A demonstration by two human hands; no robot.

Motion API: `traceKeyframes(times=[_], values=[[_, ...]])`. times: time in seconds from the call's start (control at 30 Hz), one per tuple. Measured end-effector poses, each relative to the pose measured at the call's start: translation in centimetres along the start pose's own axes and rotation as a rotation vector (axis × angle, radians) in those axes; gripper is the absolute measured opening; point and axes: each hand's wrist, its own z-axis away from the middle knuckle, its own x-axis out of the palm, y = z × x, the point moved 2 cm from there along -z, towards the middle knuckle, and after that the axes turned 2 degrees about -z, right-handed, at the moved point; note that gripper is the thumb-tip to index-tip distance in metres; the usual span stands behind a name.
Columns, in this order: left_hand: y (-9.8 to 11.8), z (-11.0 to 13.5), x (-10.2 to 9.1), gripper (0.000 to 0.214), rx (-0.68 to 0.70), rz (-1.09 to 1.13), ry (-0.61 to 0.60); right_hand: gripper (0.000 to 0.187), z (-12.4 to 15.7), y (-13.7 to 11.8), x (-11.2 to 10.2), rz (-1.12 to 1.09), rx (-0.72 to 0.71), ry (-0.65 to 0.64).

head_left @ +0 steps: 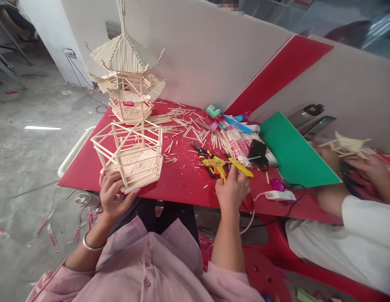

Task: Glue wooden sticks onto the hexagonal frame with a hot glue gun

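Note:
My left hand grips the near edge of a hexagonal frame of thin wooden sticks, tilted on the red table. My right hand is closed round the handle of a yellow glue gun that lies beside yellow-handled pliers and scissors. Behind the frame stands a taller stick pagoda with a ribbed roof. Loose sticks litter the table's middle.
A green sheet, stick packets, a black phone-sized object and a white power strip lie to the right. Another person's hands hold a stick piece at far right. White-and-red partition behind; concrete floor at left.

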Motion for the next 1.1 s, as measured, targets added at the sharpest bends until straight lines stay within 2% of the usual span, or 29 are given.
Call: traceKeyframes(times=[0.07, 0.1, 0.2, 0.27, 0.33, 0.53, 0.7, 0.8, 0.93, 1.0, 1.1], values=[[0.0, -0.1, 0.0, 0.022, -0.022, -0.017, -0.051, 0.050, 1.8, -3.0, -0.7, -0.273, -0.094, 0.071], [0.0, -0.2, 0.0, 0.021, -0.036, -0.024, -0.079, 0.045, 2.7, -4.8, -0.7, -0.445, -0.141, 0.027], [-0.5, -0.4, -0.2, 0.017, -0.042, -0.019, -0.170, 0.039, 4.9, -9.9, 0.6, -0.873, -0.198, -0.246], [-0.9, -0.4, -0.4, 0.016, -0.034, -0.017, -0.228, 0.039, 5.8, -12.4, 1.8, -1.010, -0.208, -0.363], [-1.5, -0.2, -0.6, 0.017, -0.038, -0.040, -0.268, 0.041, 6.4, -13.9, 2.8, -1.048, -0.214, -0.395], [-2.8, 1.0, -1.2, 0.020, -0.087, -0.269, -0.287, 0.044, 7.3, -14.2, 4.3, -1.010, -0.169, -0.376], [-3.2, 1.4, -2.4, 0.051, -0.135, -0.271, -0.309, 0.046, 8.1, -14.0, 4.7, -0.981, -0.113, -0.399], [-3.0, 1.3, -3.4, 0.048, -0.207, -0.181, -0.254, 0.045, 8.4, -14.2, 4.7, -0.959, -0.146, -0.383], [-3.5, 0.4, -4.4, 0.028, -0.359, -0.107, -0.039, 0.042, 8.6, -14.4, 4.7, -0.933, -0.151, -0.397], [-4.6, -0.4, -4.4, 0.033, -0.400, -0.163, 0.031, 0.040, 8.9, -14.5, 4.8, -0.931, -0.137, -0.418], [-6.8, -1.3, -3.4, 0.042, -0.412, -0.211, -0.064, 0.041, 9.5, -14.8, 4.9, -0.938, -0.119, -0.463]])
